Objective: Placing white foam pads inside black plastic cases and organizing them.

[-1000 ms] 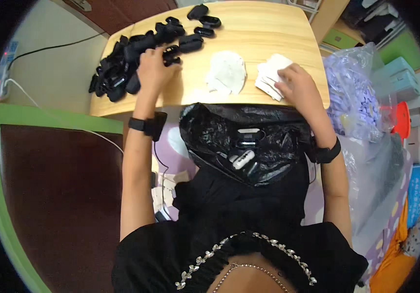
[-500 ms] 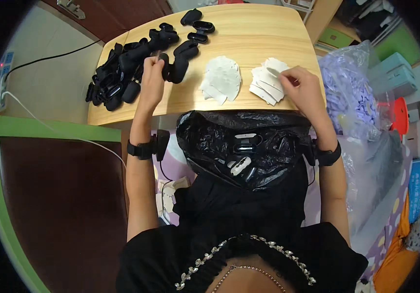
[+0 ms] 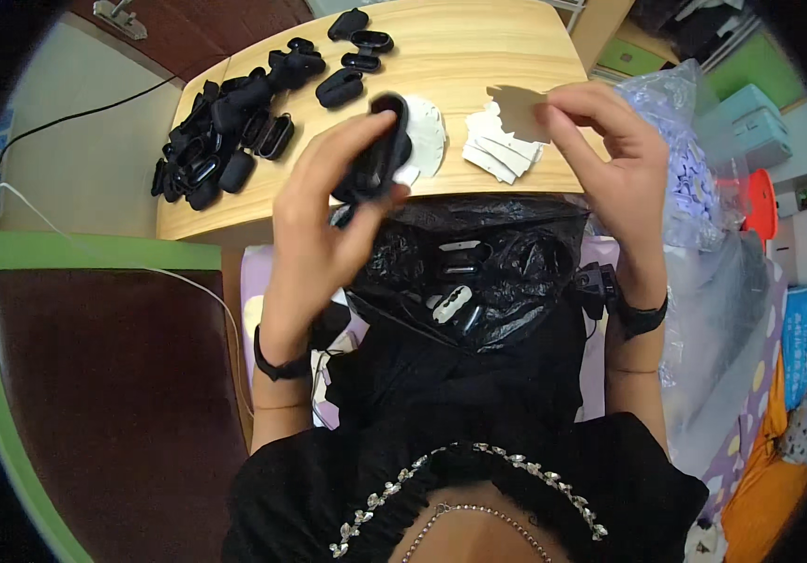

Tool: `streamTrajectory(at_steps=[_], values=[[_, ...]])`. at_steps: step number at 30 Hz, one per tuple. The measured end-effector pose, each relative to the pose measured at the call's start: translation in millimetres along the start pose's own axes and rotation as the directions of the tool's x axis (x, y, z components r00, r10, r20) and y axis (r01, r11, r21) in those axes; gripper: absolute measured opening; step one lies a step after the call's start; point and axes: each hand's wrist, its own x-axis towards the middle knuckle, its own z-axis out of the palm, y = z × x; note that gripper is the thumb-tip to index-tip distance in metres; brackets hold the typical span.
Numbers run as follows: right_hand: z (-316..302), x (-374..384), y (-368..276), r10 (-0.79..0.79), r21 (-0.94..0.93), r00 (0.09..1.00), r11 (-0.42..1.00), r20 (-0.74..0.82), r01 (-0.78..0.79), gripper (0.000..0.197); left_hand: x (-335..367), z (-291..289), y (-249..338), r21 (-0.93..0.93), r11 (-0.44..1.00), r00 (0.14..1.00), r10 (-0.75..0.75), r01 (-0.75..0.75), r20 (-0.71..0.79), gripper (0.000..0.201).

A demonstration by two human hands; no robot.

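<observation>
My left hand (image 3: 314, 211) grips a black, rounded case (image 3: 388, 155) that looks like an earbud case, raised above the table's front edge. Between the thumb and fingers of my right hand (image 3: 624, 159) is a thin grey-brown card piece (image 3: 518, 114) with an uneven edge. Below that piece lies a fanned stack of white card pieces (image 3: 500, 158). A rounder white stack (image 3: 431, 136) is partly hidden behind the black case. On my lap a black plastic bag (image 3: 539, 258) holds black cases and a white cut piece (image 3: 453, 304).
Many similar black cases (image 3: 225, 122) are heaped on the left of the wooden table (image 3: 478, 47), with a few more (image 3: 370, 41) at the back. To the right stands a clear bag of lilac pieces (image 3: 689, 183). A dark chair seat (image 3: 103, 375) is at my left.
My left hand has come from the heap toward me and right, bringing a black case. My right hand has lifted a card piece off the fanned stack.
</observation>
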Motion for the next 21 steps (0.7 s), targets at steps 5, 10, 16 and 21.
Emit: streamTrajectory(at_steps=[5,10,16,21], values=[[-6.5,-8.8,-26.1,-0.114,0.153,0.994,0.982,-0.001,0.113,0.009,-34.0,6.2,22.8,-0.608,0.794,1.000,-0.001,-0.015,-0.026,0.027],[34.3,-33.6,-35.3,0.013,0.417,0.938,0.898,-0.348,0.142,0.009,-49.5,58.8,2.0,-0.840,0.532,0.977,-0.213,0.106,-0.012,0.018],[41.0,-136.7,30.1,0.434,0.398,0.829,0.871,-0.352,-0.288,0.009,-117.8,132.2,-30.0,-0.161,0.977,0.978,-0.114,0.143,0.174,0.023],[-25.5,-163.8,40.9,0.624,0.566,0.573,0.765,-0.532,-0.308,0.013,-112.4,134.8,-31.7,0.072,0.997,0.920,-0.017,-0.012,0.393,0.036]])
